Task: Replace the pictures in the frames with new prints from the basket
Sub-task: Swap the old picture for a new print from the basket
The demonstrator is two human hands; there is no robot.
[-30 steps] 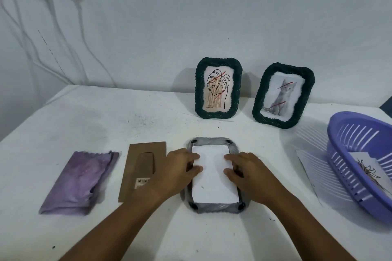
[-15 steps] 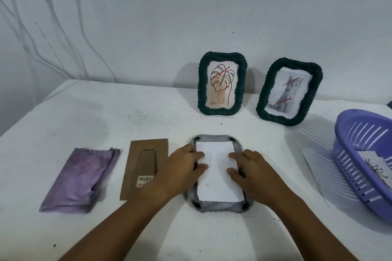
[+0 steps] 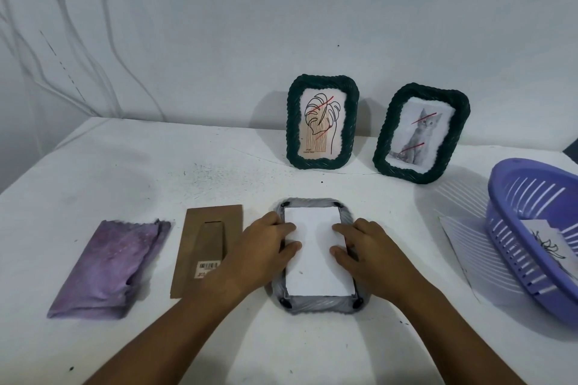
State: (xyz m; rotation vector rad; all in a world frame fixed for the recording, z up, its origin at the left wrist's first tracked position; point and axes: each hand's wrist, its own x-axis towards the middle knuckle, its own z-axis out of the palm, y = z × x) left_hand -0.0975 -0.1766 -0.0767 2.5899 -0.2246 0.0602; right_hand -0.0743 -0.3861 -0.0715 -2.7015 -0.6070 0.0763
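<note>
**Face-down frame, print being seated**

Lower centre: grey frame (image 3: 316,303) lying face-down on the counter (image 3: 219,178), white print (image 3: 316,259) resting in its recess. Left hand (image 3: 259,256) and right hand (image 3: 372,256) press flat on the print's side edges, fingers straight, gripping nothing. Backing board (image 3: 203,247) lies just left. Basket (image 3: 528,247) at right edge holds another print (image 3: 550,244). Risk: uneven pressure could skew or crease the print before the board goes on
</note>
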